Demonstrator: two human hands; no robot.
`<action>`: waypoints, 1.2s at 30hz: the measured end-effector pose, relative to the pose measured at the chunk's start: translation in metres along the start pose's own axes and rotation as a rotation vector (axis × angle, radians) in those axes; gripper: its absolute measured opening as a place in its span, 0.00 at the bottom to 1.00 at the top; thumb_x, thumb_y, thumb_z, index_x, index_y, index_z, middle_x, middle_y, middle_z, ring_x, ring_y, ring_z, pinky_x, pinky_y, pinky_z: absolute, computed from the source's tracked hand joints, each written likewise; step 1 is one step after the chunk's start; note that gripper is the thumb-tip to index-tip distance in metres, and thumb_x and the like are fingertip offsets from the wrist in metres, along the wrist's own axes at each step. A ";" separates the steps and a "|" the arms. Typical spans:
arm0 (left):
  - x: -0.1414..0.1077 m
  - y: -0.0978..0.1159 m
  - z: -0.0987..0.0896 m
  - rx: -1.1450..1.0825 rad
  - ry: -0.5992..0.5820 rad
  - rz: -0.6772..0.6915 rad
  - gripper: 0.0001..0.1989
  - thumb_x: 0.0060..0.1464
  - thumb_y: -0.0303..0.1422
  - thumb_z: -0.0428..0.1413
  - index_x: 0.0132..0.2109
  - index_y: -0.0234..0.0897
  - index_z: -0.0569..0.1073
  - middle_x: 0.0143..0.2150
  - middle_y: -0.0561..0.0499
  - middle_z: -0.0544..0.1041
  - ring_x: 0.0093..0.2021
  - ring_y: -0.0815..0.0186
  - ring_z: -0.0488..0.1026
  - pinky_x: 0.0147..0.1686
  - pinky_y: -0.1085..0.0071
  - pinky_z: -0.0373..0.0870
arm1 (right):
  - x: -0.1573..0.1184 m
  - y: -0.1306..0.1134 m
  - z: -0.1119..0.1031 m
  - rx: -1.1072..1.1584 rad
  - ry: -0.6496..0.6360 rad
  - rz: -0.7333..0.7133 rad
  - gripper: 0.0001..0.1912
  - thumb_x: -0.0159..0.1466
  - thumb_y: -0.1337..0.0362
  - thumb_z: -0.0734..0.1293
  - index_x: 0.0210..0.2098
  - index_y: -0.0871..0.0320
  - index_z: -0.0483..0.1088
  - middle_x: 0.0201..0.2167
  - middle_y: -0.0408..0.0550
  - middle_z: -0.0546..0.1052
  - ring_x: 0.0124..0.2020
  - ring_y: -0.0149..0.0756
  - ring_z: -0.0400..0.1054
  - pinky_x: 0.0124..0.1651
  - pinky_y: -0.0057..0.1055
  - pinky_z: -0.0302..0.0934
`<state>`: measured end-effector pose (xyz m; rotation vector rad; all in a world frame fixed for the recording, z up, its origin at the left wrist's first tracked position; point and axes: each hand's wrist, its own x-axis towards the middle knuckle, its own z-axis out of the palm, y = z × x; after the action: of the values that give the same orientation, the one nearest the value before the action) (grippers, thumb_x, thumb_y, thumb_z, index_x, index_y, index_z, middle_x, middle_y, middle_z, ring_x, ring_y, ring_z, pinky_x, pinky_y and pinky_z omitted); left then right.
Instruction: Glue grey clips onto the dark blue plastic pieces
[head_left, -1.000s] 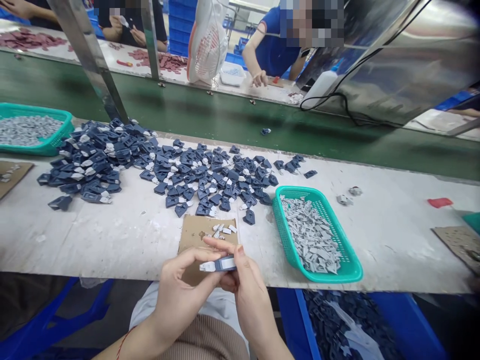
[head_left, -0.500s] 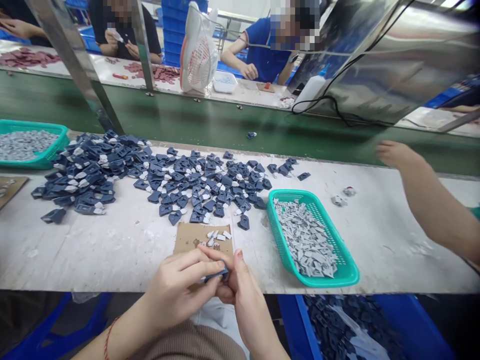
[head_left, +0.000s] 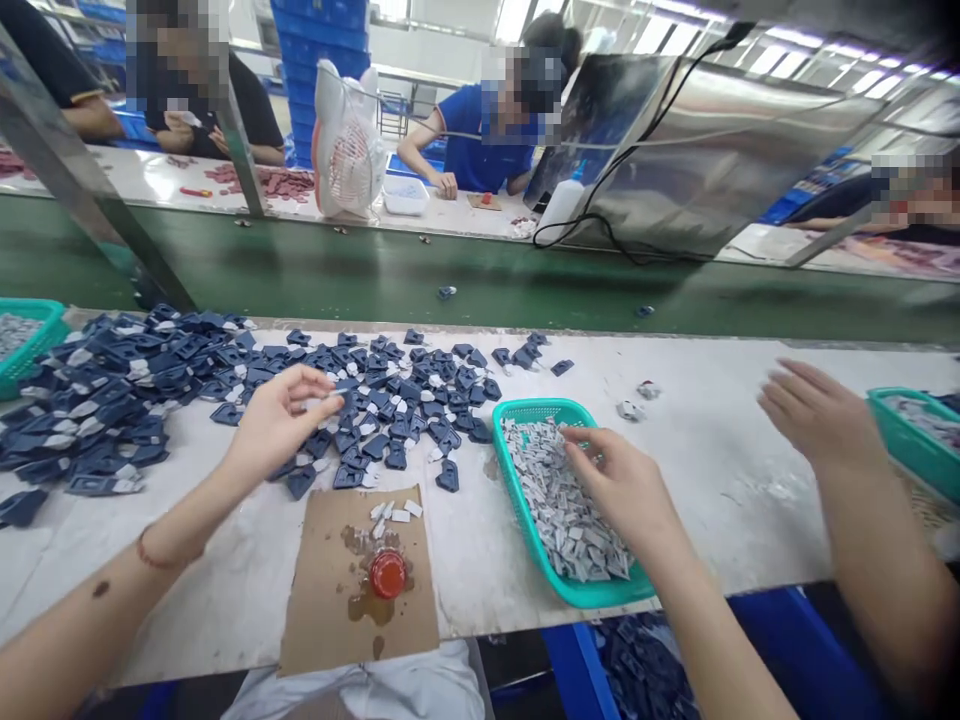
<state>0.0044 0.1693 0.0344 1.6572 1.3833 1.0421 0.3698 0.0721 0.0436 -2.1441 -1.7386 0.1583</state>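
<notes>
My left hand point(head_left: 289, 410) is over the near side of a pile of dark blue plastic pieces with white tips point(head_left: 405, 390). Its thumb and fingers are apart, and a blue piece lies by the fingertips. My right hand point(head_left: 611, 480) reaches into a green basket point(head_left: 525, 530) of small grey-white pieces point(head_left: 577, 530); its fingers are parted, with the tips at the pieces. Between my arms lies a cardboard sheet point(head_left: 315, 600) with wet brown stains. On it are a red round cap point(head_left: 388, 573) and several small white pieces point(head_left: 401, 513).
Another person's hand point(head_left: 825, 420) and arm extend over the table at the right, by a second green basket point(head_left: 915, 450). A third basket point(head_left: 45, 350) stands far left. Beyond the green belt point(head_left: 315, 265), people work at another table. A blue bin point(head_left: 577, 660) sits below the edge.
My hands have come apart. The left has moved to the pile, and the blue piece is no longer held between both hands. The right has moved to the basket. The red cap now shows.
</notes>
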 end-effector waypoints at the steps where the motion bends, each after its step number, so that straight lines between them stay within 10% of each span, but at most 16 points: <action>1: 0.019 -0.002 -0.001 0.033 0.011 -0.010 0.12 0.51 0.39 0.62 0.40 0.37 0.76 0.34 0.47 0.82 0.36 0.59 0.81 0.36 0.68 0.77 | 0.011 0.008 0.004 -0.034 -0.020 -0.026 0.16 0.66 0.62 0.59 0.44 0.60 0.76 0.42 0.59 0.81 0.39 0.48 0.75 0.42 0.41 0.67; 15: 0.234 -0.041 0.012 0.607 -0.011 -0.070 0.11 0.62 0.37 0.58 0.46 0.33 0.76 0.48 0.46 0.78 0.47 0.59 0.77 0.49 0.56 0.74 | 0.037 0.028 0.023 -0.153 -0.129 -0.140 0.10 0.66 0.63 0.58 0.34 0.55 0.71 0.33 0.56 0.79 0.39 0.55 0.75 0.38 0.45 0.68; 28: 0.285 -0.004 0.157 0.547 -0.236 0.201 0.19 0.63 0.35 0.58 0.59 0.36 0.70 0.60 0.42 0.71 0.57 0.53 0.72 0.55 0.49 0.71 | 0.001 0.008 0.016 0.772 -0.344 0.376 0.15 0.60 0.50 0.71 0.34 0.55 0.74 0.29 0.48 0.80 0.32 0.41 0.75 0.35 0.31 0.69; 36: 0.265 0.005 0.137 0.209 -0.191 -0.054 0.14 0.63 0.33 0.58 0.54 0.34 0.73 0.53 0.44 0.75 0.50 0.58 0.76 0.48 0.55 0.76 | -0.012 -0.008 0.013 0.882 -0.294 0.466 0.15 0.52 0.51 0.76 0.31 0.56 0.81 0.39 0.53 0.83 0.40 0.47 0.78 0.43 0.34 0.72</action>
<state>0.1559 0.4256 0.0179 1.8071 1.4382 0.7075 0.3558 0.0645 0.0327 -1.8141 -0.9411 1.1660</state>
